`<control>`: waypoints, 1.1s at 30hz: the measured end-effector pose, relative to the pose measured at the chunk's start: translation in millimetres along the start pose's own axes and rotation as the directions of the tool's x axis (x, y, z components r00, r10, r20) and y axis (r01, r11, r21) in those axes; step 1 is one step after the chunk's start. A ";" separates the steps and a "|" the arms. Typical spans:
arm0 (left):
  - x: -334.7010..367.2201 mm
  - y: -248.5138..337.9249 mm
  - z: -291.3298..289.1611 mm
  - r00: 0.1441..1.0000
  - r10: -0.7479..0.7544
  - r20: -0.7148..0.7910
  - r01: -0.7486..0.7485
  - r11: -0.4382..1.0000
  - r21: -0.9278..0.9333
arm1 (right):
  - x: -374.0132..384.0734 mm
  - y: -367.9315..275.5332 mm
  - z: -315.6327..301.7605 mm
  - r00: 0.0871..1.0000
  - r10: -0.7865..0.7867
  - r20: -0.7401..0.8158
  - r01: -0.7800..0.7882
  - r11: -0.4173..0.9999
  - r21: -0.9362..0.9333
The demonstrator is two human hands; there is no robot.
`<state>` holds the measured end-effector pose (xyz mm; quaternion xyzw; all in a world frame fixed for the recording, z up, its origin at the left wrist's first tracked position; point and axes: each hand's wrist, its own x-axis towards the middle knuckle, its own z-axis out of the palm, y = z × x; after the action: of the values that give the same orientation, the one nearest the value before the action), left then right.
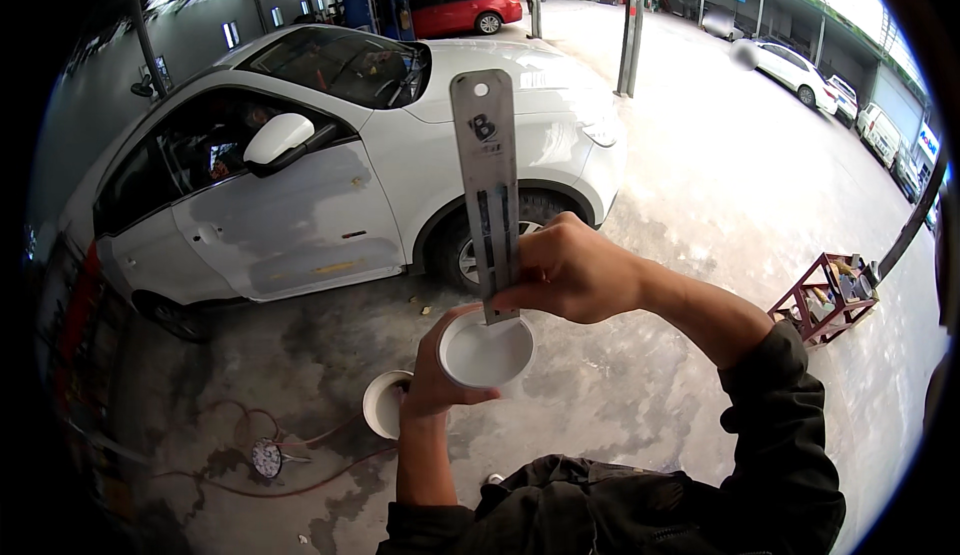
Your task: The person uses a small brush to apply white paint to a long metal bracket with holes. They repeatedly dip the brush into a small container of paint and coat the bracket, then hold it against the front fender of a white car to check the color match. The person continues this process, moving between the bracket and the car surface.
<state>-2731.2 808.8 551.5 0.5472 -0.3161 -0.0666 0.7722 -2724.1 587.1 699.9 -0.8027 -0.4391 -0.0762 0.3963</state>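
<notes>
My left hand point(432, 360) is wrapped round a white cup point(485, 355), its open top facing up. Pale or clear contents may lie inside, but I cannot tell how much. Between the fingers and thumb of my right hand point(570, 273) is a flat metal mixing stick point(484, 165) with slots and a hole near its top. It stands almost upright, its lower end at the cup's far rim. Beyond my hands is a white car point(500, 75), whose front door point(300, 225) carries grey sanded patches.
A pale bucket point(384, 405) stands on the concrete floor beside my left forearm. Left of it, a reddish hose point(270, 493) coils near a round tool point(267, 458). A dark red cart point(828, 305) with supplies stands at right. Farther off are a red car point(462, 10) and a post point(632, 25).
</notes>
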 end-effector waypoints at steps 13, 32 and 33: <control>11.4 -3.8 59.5 0.896 0.279 -0.346 -0.138 0.915 0.379 | -9.3 7.2 22.7 0.868 0.243 -0.434 -0.261 0.965 0.019; 11.1 26.9 41.0 0.993 -0.016 -0.120 0.017 1.000 0.009 | 8.2 -29.2 33.6 0.970 0.210 -0.119 -0.177 0.954 0.241; 9.4 25.3 35.5 0.994 -0.046 -0.096 0.047 0.999 0.002 | 7.8 -32.3 33.0 0.975 0.203 -0.093 -0.173 0.949 0.265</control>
<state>-2749.8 786.1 585.0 0.5585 -0.2659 -0.0576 0.7836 -2751.5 625.0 699.6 -0.7773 -0.3422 -0.0288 0.5271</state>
